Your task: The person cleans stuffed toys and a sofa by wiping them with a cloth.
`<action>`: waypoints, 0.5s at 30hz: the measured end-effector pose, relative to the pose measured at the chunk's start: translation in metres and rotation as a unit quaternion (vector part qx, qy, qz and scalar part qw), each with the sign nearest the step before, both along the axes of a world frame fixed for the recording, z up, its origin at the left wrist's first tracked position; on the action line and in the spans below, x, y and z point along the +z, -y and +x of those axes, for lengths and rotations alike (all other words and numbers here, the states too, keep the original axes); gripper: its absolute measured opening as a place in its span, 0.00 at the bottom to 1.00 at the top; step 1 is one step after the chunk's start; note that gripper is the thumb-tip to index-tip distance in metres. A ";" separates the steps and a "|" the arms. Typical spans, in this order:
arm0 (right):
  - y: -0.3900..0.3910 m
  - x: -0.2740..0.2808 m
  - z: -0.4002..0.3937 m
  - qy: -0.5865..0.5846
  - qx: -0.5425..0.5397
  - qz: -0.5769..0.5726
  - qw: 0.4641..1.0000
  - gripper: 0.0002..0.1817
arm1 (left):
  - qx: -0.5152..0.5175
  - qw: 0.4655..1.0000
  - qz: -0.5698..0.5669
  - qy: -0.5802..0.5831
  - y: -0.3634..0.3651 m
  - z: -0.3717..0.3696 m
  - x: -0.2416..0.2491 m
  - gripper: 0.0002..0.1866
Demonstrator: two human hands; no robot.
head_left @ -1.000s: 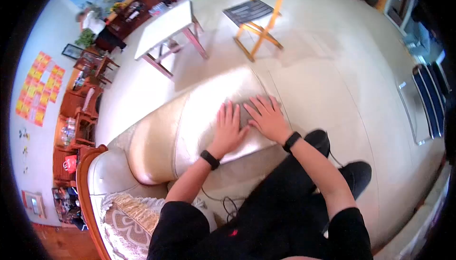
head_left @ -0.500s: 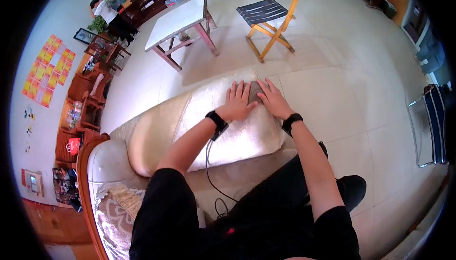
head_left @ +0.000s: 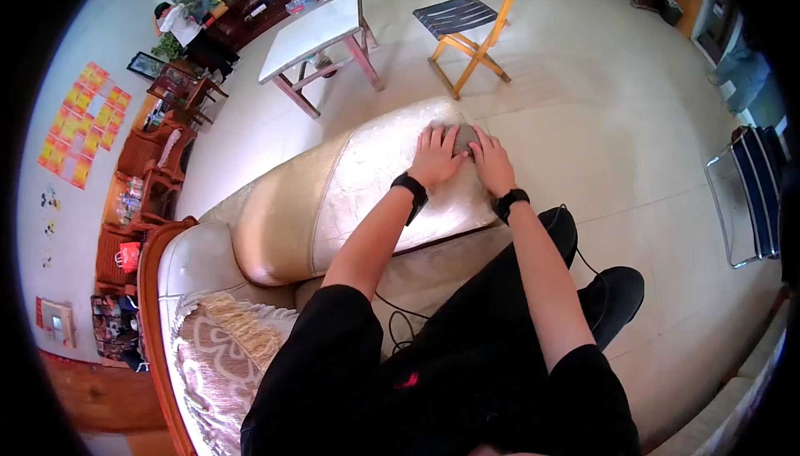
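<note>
A small grey-brown cloth lies bunched on top of the beige padded sofa part, near its right end. My left hand has its fingers curled over the cloth's left side, thumb pointing inward. From the other side my right hand grips the cloth, the two thumbs close together. The cloth is partly covered by my fingers, and its underside is hidden. Each wrist wears a black band. Light shines off the padded surface around the hands.
A white-topped table and a folding wooden chair stand ahead. A fringed cover lies at left. A dark cable loops near my lap. Another person stands far left. A metal-framed chair is at right.
Both hands and the cloth have shifted slightly to the right in view. My left hand's fingers look more curled and the hands closer together. My view has tilted a little.
</note>
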State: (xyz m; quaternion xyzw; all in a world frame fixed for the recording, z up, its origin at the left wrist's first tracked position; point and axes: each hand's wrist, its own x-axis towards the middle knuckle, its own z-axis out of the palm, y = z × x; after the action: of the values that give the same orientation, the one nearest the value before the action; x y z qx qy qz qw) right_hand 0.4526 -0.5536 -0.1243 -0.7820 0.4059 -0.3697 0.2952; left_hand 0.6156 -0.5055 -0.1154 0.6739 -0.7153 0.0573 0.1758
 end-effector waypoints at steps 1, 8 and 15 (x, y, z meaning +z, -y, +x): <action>-0.004 -0.001 -0.006 -0.004 -0.001 -0.004 1.000 0.24 | -0.001 1.000 -0.004 -0.004 -0.005 -0.006 -0.003 0.37; -0.040 -0.020 -0.051 0.080 0.054 0.016 0.995 0.25 | -0.076 0.996 -0.054 -0.016 -0.067 -0.049 0.001 0.36; -0.028 -0.031 -0.103 0.167 0.136 0.384 0.898 0.36 | -0.070 0.996 -0.024 -0.055 -0.085 -0.065 0.015 0.33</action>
State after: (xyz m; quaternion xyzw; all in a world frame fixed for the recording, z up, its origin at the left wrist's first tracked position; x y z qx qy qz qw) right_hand 0.3497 -0.5254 -0.1549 -0.5824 0.3506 -0.2669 0.6832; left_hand 0.5504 -0.4207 -0.1005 0.6198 -0.7485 0.0253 0.2345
